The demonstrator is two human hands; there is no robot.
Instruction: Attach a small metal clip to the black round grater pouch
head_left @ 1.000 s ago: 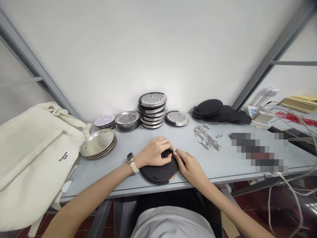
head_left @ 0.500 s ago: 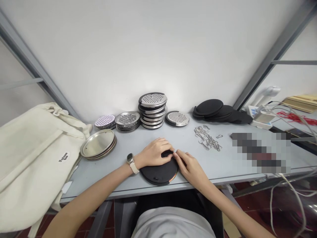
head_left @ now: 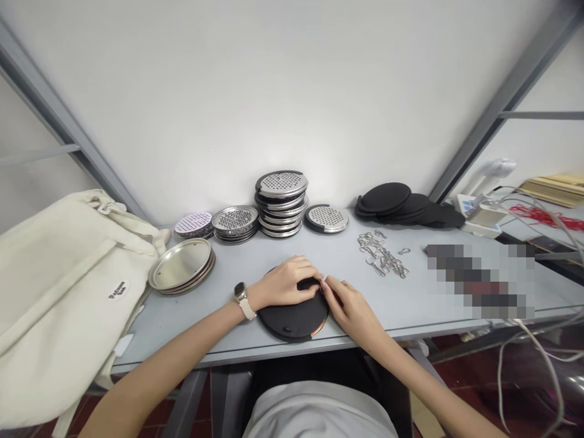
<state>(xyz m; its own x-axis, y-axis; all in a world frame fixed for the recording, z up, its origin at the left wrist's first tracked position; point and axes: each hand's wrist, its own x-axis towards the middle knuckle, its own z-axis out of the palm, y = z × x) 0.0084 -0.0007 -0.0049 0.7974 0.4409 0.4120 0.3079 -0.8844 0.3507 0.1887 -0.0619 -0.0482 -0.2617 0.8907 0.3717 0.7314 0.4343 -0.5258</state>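
Observation:
A black round case [head_left: 292, 319] lies flat by the table's front edge, a shiny coloured rim showing at its lower right. My left hand [head_left: 289, 281], wearing a watch at the wrist, rests over its far side, thumb and fingers closed on the black material. At the case's right edge, my right hand [head_left: 344, 304] pinches something small and partly hidden, possibly a metal ring; its fingertips meet those of the left. Small metal snap hooks [head_left: 385, 258] lie loose in a heap to the right.
Behind stand a tall stack of grater discs [head_left: 281, 182], a lower stack [head_left: 235, 219] and a single disc [head_left: 327, 218]. Round metal lids [head_left: 182, 264] sit left, near a cream bag [head_left: 68, 292]. Black round covers [head_left: 387, 198] are piled back right; white cables [head_left: 538, 347] hang at right.
Both hands stay at the same spot on the case. Only a very slight shift of the right fingertips shows.

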